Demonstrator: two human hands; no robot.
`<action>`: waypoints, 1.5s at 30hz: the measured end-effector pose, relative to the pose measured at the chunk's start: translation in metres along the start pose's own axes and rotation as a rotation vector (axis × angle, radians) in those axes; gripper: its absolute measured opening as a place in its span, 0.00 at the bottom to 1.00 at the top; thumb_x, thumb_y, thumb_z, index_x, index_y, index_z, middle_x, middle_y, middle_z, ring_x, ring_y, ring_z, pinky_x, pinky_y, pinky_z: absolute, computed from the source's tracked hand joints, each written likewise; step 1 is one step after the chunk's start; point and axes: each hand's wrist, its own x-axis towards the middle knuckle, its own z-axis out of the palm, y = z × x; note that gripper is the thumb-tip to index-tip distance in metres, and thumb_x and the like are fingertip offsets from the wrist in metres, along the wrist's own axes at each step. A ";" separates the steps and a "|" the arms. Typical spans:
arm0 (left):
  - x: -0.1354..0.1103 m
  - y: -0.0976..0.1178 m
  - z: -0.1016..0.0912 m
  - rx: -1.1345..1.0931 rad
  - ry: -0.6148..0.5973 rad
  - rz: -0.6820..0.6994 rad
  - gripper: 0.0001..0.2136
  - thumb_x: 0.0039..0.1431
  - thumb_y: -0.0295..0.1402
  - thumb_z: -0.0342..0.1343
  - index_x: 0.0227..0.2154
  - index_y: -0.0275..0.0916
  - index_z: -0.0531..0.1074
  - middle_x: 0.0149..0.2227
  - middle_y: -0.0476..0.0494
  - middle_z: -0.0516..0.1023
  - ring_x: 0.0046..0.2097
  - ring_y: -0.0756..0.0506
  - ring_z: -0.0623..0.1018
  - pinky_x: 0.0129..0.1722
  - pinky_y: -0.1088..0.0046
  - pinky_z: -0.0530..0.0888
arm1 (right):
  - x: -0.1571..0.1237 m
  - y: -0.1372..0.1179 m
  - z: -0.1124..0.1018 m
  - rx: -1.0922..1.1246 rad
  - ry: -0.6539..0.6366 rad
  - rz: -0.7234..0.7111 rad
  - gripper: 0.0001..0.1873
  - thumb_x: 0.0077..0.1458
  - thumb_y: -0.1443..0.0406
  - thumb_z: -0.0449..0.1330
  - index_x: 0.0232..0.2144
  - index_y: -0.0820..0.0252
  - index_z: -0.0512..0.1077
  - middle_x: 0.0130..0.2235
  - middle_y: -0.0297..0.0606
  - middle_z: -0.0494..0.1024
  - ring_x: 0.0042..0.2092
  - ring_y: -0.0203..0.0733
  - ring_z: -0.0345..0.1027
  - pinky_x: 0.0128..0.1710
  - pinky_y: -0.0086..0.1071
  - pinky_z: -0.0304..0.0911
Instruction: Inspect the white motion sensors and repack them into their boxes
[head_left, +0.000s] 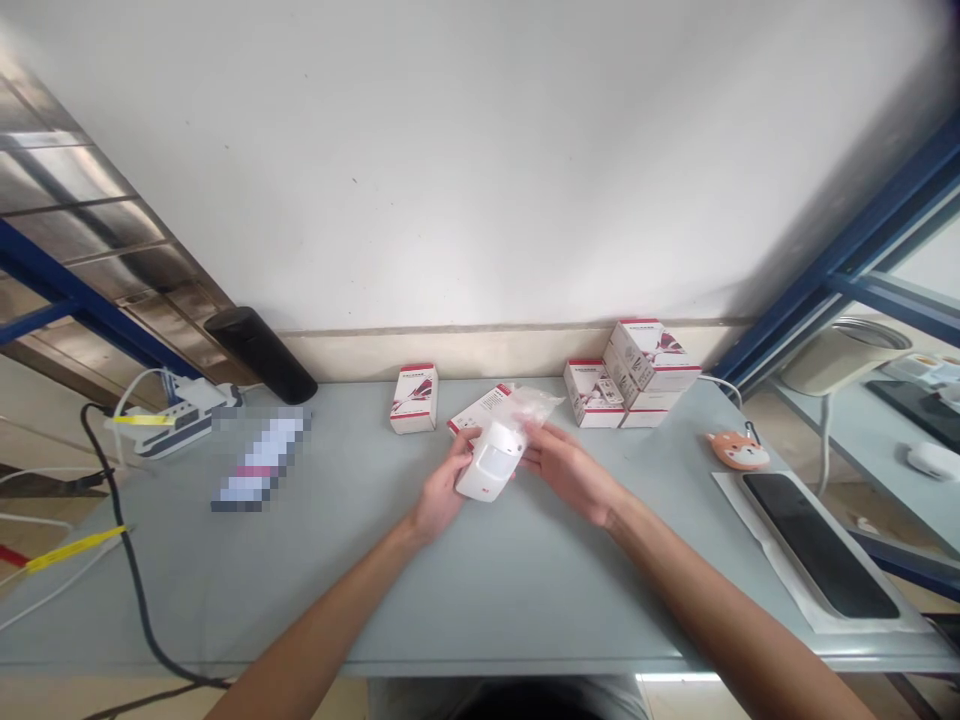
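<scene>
My left hand (442, 492) is shut around the lower left of a white plastic motion sensor (486, 462), with its fingers on the sensor's side. A clear plastic bag (529, 408) sits at the sensor's top end. My right hand (570, 472) holds that bag and the sensor's right side. Just behind my hands, a white product box with red trim (478, 410) lies flat, partly hidden by the bag. A similar box (414, 398) stands to the left of it.
Several matching boxes (637, 370) stand stacked at the back right of the grey table (360, 590). On the table are a phone on a white sheet (817, 545), an orange animal-shaped item (738, 450), a power strip (176, 422), a black cable (127, 560), a black cylinder (260, 354) and a pixelated object (262, 460).
</scene>
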 end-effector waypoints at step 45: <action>0.010 -0.016 0.004 0.427 0.071 0.220 0.22 0.68 0.50 0.61 0.56 0.42 0.74 0.59 0.37 0.79 0.61 0.37 0.77 0.61 0.60 0.73 | 0.002 0.000 -0.014 -0.695 -0.009 -0.351 0.21 0.55 0.59 0.71 0.50 0.56 0.75 0.51 0.43 0.82 0.53 0.55 0.76 0.58 0.50 0.69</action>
